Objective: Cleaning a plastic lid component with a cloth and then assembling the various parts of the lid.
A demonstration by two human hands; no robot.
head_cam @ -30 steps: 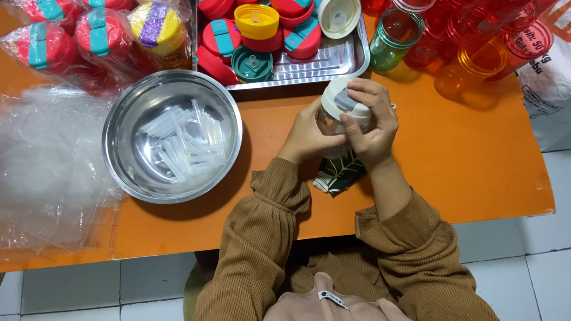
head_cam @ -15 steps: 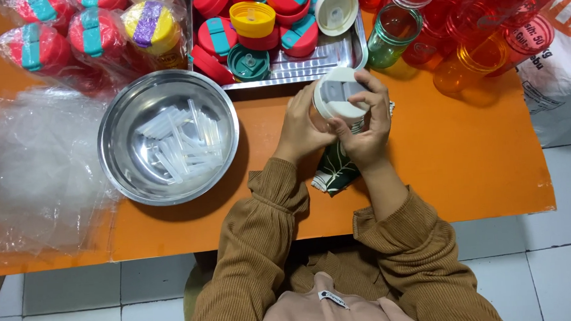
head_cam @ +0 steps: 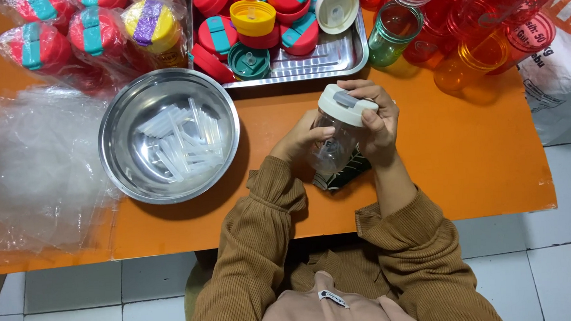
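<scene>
Head view looks straight down on an orange table (head_cam: 481,163), where both hands meet over a clear plastic bottle (head_cam: 332,153) capped with a cream lid (head_cam: 346,104). The left hand (head_cam: 301,140) wraps the bottle's body from nine o'clock, fingers closed round it, apparently to steady it. The right hand (head_cam: 376,120) closes over the lid from three o'clock, fingertips curled on its rim, a hold that suits twisting or pressing the lid. The bottle is tilted, lid toward twelve o'clock, base toward six, directly between the two grips. At nine o'clock from the hands sits a steel bowl (head_cam: 120,117) holding clear straws (head_cam: 180,143); at twelve o'clock, a metal tray (head_cam: 349,63) of coloured lids, within easy reach.
</scene>
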